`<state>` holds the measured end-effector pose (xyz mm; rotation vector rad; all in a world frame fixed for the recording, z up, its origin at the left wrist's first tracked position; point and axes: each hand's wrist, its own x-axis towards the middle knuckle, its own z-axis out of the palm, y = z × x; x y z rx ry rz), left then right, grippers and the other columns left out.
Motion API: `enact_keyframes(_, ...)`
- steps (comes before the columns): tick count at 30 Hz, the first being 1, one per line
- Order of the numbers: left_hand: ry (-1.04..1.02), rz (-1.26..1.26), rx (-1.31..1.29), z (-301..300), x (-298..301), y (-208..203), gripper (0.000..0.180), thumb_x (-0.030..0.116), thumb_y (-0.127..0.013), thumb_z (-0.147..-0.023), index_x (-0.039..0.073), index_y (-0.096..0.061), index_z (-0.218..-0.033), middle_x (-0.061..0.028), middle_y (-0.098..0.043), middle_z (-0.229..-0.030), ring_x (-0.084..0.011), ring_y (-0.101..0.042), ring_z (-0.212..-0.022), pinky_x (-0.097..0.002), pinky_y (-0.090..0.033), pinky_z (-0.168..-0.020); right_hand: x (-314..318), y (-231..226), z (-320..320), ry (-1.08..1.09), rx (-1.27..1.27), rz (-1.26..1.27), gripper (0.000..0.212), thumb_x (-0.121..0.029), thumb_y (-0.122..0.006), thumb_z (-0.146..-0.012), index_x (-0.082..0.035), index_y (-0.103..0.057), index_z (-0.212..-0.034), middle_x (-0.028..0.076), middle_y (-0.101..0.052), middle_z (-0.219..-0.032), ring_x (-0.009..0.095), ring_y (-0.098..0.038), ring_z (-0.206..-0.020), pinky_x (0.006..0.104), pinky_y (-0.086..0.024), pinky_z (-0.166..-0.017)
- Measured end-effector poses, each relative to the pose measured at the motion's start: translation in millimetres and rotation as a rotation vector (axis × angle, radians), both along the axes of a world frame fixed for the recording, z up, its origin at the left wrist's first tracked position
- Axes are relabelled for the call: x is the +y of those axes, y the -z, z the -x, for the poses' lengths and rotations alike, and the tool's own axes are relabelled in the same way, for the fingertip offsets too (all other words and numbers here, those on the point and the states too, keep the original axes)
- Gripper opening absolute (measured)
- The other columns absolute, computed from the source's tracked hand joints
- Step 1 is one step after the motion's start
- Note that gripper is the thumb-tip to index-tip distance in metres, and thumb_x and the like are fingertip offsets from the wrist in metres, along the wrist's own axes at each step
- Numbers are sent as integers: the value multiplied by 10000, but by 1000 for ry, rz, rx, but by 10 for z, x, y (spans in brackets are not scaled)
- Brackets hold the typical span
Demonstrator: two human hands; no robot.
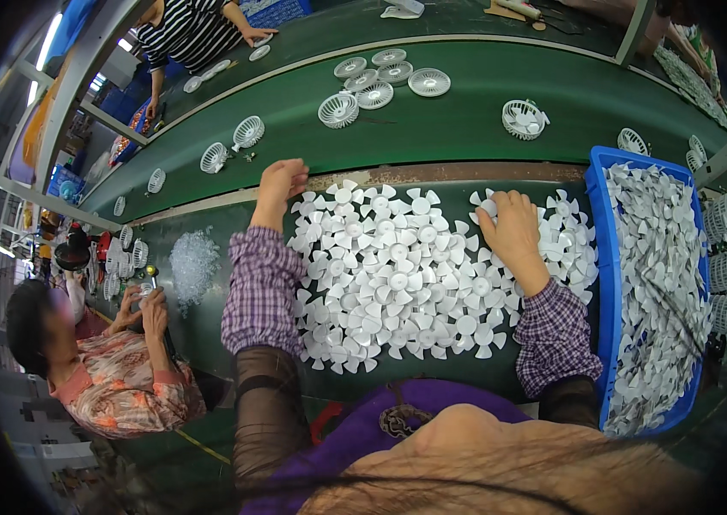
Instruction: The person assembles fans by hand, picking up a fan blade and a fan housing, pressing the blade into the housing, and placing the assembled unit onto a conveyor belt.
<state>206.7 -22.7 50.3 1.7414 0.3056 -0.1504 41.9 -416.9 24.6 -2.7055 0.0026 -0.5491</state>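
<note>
Head view: from where I stand, loose white plastic fan blades [398, 257] cover the dark green worktop [209, 335] in a broad, shallow heap between the person's forearms.
Weight: each blade looks light, thin moulded plastic, likely to skate off its neighbours at a careless nudge.
Stiffness: the vanes seem fairly rigid, perhaps a little springy at the tips; those thin edges would probably chip first if bent.
Best hold: I'd take the round hub in the middle, or pinch a vane near its root; where blades overlap, a straight lift should drag fewer neighbours along.
Right hand [513, 227]: palm down over the heap's upper right part, fingers bent and thumb set apart; a single white three-vaned blade [485, 206] shows beside the thumb and index finger. Whether it is gripped or merely lies beneath, I cannot tell.
Left hand [282, 182]: raised by the heap's upper left corner, near the wide green conveyor belt [449, 120], fingers half curled. Nothing shows in them, though I cannot tell if something small is pinched.
Lie of the blades: most spread between the hands and back toward the person; similar white pieces fill the blue plastic tub [607, 283] just beyond the right forearm.
</note>
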Motion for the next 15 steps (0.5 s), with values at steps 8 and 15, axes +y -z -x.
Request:
enact_keyframes(8, -169, 178, -26, -840, -750, 260, 525, 300, -678, -862, -60, -488, -1195, -135, -595, -1054, -206, -601, -812, -369, -558, -636, 15, 85, -60, -22, -74, 30, 285, -208, -694, -713, -13, -616, -906, 135, -560, -874, 309, -521, -871, 419, -393, -752)
enact_keyframes(15, -241, 36, -7, -1194, -1127, 345, 351, 56, -563, -847, -33, -502, -1180, -141, -602, -1014, -220, -621, -758, -362, -577, -609, 62, 36, -67, -27, -63, 46, 306, -218, -694, -710, -6, -620, -918, 135, -553, -873, 303, -517, -867, 418, -397, -751)
